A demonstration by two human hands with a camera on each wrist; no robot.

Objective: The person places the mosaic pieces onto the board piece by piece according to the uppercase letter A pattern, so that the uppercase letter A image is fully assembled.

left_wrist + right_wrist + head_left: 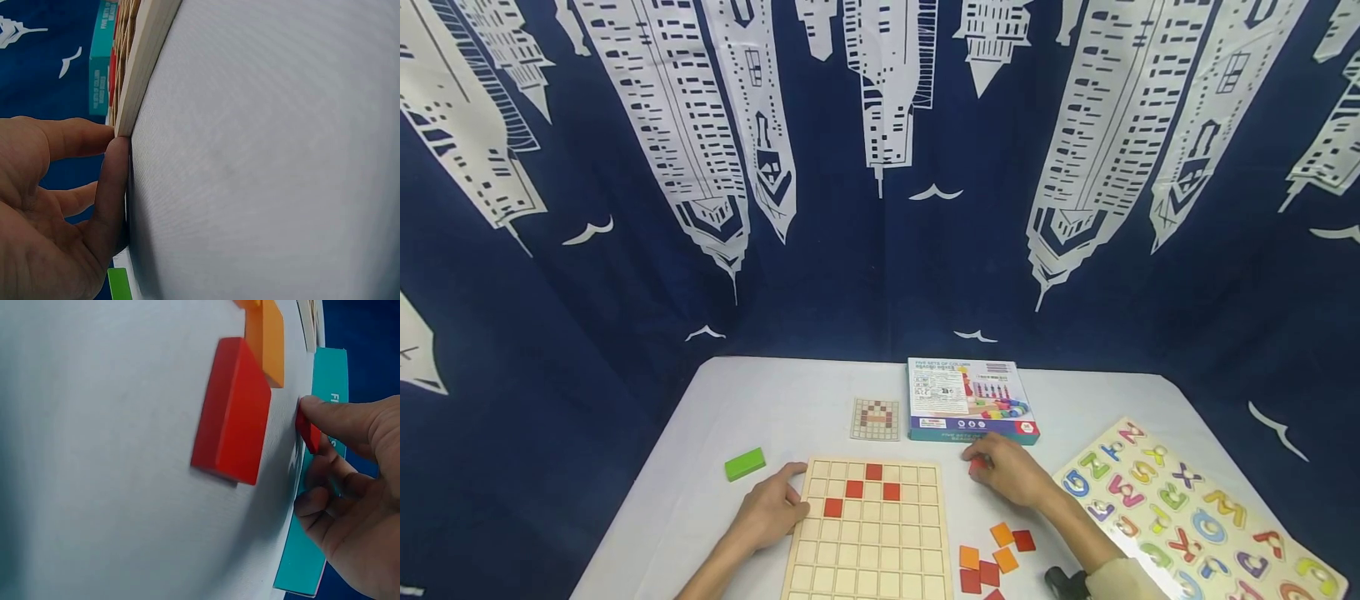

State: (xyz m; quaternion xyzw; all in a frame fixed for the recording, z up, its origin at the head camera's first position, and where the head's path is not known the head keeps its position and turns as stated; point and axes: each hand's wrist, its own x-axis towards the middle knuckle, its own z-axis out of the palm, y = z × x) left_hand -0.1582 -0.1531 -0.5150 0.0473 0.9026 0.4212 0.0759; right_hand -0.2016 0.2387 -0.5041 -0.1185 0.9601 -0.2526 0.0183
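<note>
Your left hand (pixel 769 508) pinches the left edge of the pale wooden grid board (pixel 868 557), which lies flat on the white surface (pixel 658 525) before you. Your right hand (pixel 1006 468) grasps a square red tile (pixel 977 465) between thumb and fingers, to the right of the board and just in front of the white-and-teal cardboard box (pixel 972 402). Four red tiles (pixel 832 507) sit in separate cells near the board's far end. Nearer you, beside its right edge, lie loose red and orange tiles (pixel 1002 534), some touching. A green rectangular block (pixel 745 464) lies to your left, a small square pattern card (pixel 875 419) beyond the board, and a colourful wooden alphabet board (pixel 1153 487) at your right.
</note>
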